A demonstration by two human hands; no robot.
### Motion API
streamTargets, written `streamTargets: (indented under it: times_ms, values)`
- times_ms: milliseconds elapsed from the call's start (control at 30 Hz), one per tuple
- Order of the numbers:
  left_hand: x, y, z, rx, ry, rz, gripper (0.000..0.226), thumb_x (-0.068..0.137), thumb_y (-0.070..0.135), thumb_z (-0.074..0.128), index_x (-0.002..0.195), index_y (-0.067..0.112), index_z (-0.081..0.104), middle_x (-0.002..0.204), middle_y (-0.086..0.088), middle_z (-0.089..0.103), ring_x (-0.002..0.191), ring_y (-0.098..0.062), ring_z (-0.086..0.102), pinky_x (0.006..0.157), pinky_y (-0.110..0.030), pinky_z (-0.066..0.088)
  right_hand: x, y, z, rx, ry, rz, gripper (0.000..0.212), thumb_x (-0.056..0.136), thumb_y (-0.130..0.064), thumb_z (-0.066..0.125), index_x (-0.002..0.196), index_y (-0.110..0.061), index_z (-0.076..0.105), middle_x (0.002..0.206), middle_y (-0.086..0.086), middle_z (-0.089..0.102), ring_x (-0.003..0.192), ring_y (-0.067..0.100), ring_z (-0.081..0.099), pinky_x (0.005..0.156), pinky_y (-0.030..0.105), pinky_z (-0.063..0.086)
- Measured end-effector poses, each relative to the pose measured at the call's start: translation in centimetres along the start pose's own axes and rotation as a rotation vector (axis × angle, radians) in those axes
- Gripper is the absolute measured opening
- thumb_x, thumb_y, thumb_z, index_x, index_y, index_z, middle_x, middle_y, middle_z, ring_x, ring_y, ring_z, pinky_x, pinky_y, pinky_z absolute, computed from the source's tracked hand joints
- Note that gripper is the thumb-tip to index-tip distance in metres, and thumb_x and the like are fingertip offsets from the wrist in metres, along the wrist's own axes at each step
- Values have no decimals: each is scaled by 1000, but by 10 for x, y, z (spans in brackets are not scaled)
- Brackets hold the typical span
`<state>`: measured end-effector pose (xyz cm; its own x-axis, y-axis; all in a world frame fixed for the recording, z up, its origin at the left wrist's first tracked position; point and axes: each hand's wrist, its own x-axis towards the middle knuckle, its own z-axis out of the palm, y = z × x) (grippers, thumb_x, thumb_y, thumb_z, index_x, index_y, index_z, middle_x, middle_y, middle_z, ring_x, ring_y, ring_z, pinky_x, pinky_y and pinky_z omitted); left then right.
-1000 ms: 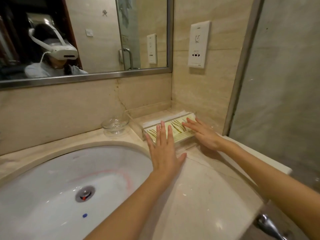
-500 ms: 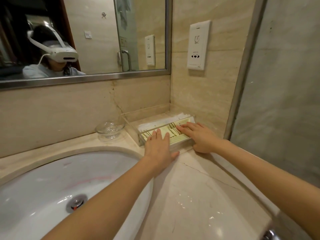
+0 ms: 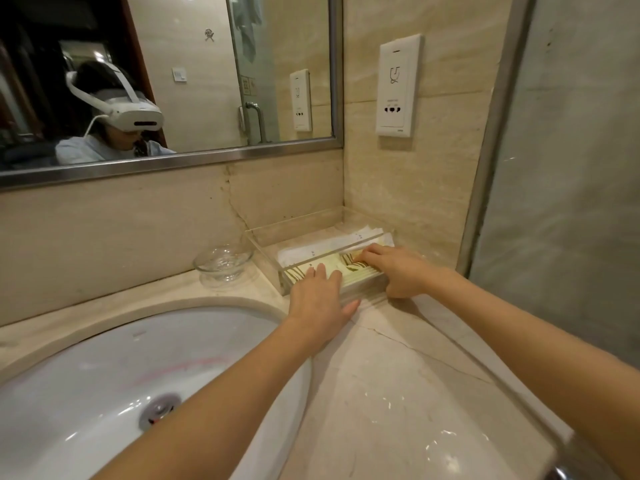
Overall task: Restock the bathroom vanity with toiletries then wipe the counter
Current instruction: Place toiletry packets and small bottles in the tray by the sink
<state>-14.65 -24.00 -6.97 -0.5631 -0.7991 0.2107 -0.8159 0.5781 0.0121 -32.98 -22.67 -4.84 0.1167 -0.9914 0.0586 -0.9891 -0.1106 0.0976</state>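
Clearly the restocking step is in hand, and it looks close to done. Across the marble counter (image 3: 398,393), right of the sink (image 3: 104,393), a clear tray (image 3: 265,254) sits pushed into the back corner where the two walls meet. A glass dish (image 3: 223,263) stands just beside it on the left.

Both hands are at the tray. The left hand (image 3: 318,299) lies flat over its near edge, thumb splayed towards the counter. The right hand (image 3: 401,271) is at the tray's right end, its thumb down outside the front wall.

The packets (image 3: 332,258), cream with green stripes and plain white ones behind, lie in rows inside the tray.

The left fingers (image 3: 320,271) are straight and close together, pressing on the packets. The right fingers (image 3: 372,254) are bent, their tips on the packets; whether they pinch one or only press, I cannot tell.

Next, I judge, comes squaring the rows, lifting both hands clear and fetching a cloth; none is in view.
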Motion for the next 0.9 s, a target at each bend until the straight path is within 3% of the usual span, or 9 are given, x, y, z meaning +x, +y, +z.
streamTargets:
  times_ms: [167, 300, 367, 433, 500, 600, 733, 800, 900]
  values:
    - [1, -4, 3, -13, 85, 14, 63, 91, 55, 43, 138, 15, 37, 152, -12, 29, 142, -26, 25, 108, -39, 34, 2, -7, 12, -54, 134, 41, 82, 77, -3, 52, 150, -24, 22, 153, 0, 28, 142, 21, 24, 112, 31, 22]
    - [4, -10, 6, 36, 245, 51, 57, 90, 55, 44, 133, 17, 42, 136, -6, 39, 125, -22, 39, 98, -34, 37, 10, -17, 29, 4, 435, 149, 78, 69, 5, 55, 140, -22, 38, 135, 7, 38, 124, 27, 38, 98, 34, 33]
    - [8, -13, 7, 105, 290, 65, 65, 90, 56, 41, 143, 20, 30, 144, -8, 29, 131, -24, 31, 107, -38, 28, 17, -19, 33, 39, 499, 225, 83, 67, 9, 54, 141, -22, 32, 137, 9, 33, 126, 28, 34, 103, 34, 30]
    - [15, -16, 7, 161, 257, 49, 75, 91, 60, 36, 150, 21, 11, 155, -10, 13, 144, -26, 13, 117, -46, 9, 27, -17, 34, 59, 471, 257, 90, 69, 10, 53, 145, -24, 22, 147, 10, 22, 137, 28, 23, 112, 37, 20]
    - [24, -19, 9, 190, 185, 2, 82, 88, 67, 29, 151, 20, 4, 159, -12, 1, 147, -26, -3, 115, -53, -8, 35, -11, 31, 170, 384, 243, 94, 70, 10, 53, 148, -26, 15, 153, 9, 11, 142, 29, 12, 115, 38, 13]
    - [34, -24, 11, 119, 75, -48, 88, 84, 74, 28, 151, 25, 1, 159, -12, -1, 147, -29, -5, 115, -58, -5, 40, -1, 29, 232, 270, 146, 96, 73, 11, 50, 151, -24, 7, 159, 6, -1, 147, 23, -4, 119, 37, 7]
    - [33, -25, 12, 94, 39, -7, 80, 84, 74, 27, 147, 42, -10, 159, -11, 1, 146, -36, 0, 115, -59, 3, 35, 6, 26, 37, 193, 64, 93, 77, -4, 52, 152, -25, 1, 160, -1, -8, 147, 17, -12, 116, 38, -11]
    - [31, -27, 12, 104, 49, 4, 76, 85, 73, 26, 147, 44, -6, 159, -10, 1, 146, -37, -1, 114, -59, 3, 27, 9, 23, 4, 201, 0, 89, 78, -11, 53, 152, -26, 7, 160, -3, -6, 147, 16, -8, 117, 39, -8]
    - [26, -26, 14, 97, 121, 57, 66, 90, 64, 29, 148, 42, 8, 160, -6, -3, 147, -32, -7, 114, -60, -5, 12, 14, 28, 83, 332, -99, 69, 84, -21, 55, 147, -24, 29, 151, -1, 27, 138, 17, 27, 112, 38, 29]
